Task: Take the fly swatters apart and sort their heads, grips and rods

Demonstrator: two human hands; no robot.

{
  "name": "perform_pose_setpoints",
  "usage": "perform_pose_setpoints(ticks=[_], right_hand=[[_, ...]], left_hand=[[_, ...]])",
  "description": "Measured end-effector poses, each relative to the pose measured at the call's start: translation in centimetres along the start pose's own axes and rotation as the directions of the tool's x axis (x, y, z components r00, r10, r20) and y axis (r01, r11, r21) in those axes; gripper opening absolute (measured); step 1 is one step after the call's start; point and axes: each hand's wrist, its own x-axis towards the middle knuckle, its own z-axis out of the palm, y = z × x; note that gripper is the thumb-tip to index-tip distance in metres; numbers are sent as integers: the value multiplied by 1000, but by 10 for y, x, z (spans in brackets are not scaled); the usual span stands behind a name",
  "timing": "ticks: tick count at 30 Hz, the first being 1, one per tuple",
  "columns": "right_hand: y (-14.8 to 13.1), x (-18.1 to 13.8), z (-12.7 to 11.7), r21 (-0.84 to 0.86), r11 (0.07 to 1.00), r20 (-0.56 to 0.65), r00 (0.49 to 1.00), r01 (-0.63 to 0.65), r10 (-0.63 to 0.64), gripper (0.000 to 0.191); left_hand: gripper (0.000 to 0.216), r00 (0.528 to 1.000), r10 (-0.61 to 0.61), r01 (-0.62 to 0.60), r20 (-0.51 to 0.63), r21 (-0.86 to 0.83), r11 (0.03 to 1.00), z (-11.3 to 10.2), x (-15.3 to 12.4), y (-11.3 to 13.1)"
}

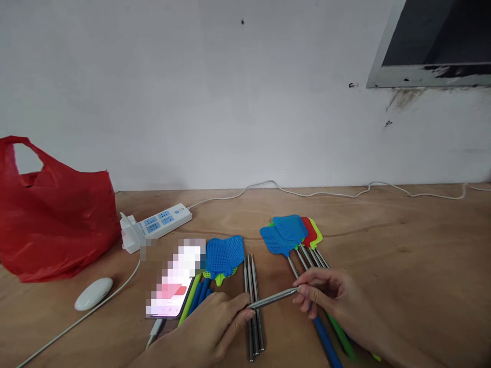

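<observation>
My left hand (215,327) and my right hand (330,299) hold one thin metal rod (273,298) between them, each pinching one end just above the wooden table (402,255). Under the rod lie three more metal rods (253,306) side by side. Behind my right hand, several fly swatters (289,232) with blue, red and green heads are stacked, their metal shafts running under that hand. A blue swatter head (225,254) and blue and green handles (197,296) lie by my left hand.
A phone (174,286) with a lit screen lies left of the handles, its cable leading off the table's near edge. A white power strip (155,225), a white oval object (93,293) and a red plastic bag (53,220) sit at left. A white cable runs along the wall.
</observation>
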Motion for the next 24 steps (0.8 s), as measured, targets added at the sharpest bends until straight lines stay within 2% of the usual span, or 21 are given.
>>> perform_pose_setpoints(ticks=[4, 7, 10, 13, 15, 18, 20, 21, 23, 24], right_hand=[[-16, 9, -11, 41, 997, -70, 995, 71, -68, 41], [-20, 22, -21, 45, 995, -159, 984, 88, -80, 43], [-16, 36, -20, -80, 997, -103, 995, -3, -6, 50], [-9, 47, -10, -199, 977, -36, 997, -79, 73, 51], [-5, 53, -3, -236, 969, -21, 997, -79, 77, 51], [-2, 59, 0, -282, 959, -10, 1000, -7, 4, 49], [-1, 59, -3, -409, 909, -7, 996, 82, -93, 37], [0, 57, -5, -502, 854, 2, 988, 136, -156, 28], [2, 52, -8, -674, 697, 59, 958, 246, -281, 17], [3, 48, -9, -729, 617, 103, 939, 296, -328, 19]], left_hand=[[43, 994, 47, -53, -98, -65, 996, -7, 4, 0], [40, 976, 7, -21, -216, -65, 998, -12, 12, -6], [41, 959, -64, 67, -274, 2, 998, -9, 22, -16], [38, 954, -71, 101, -290, 89, 991, -1, 27, -24], [36, 954, -66, 109, -292, 133, 985, 2, 26, -27], [36, 955, -72, 124, -289, 166, 978, 3, 22, -27], [37, 959, -64, 120, -277, 187, 975, 3, 20, -25], [37, 962, -54, 111, -267, 203, 973, 3, 20, -24], [35, 970, -19, 79, -242, 240, 967, 4, 20, -22], [32, 973, 2, 59, -231, 255, 965, 6, 20, -21]])
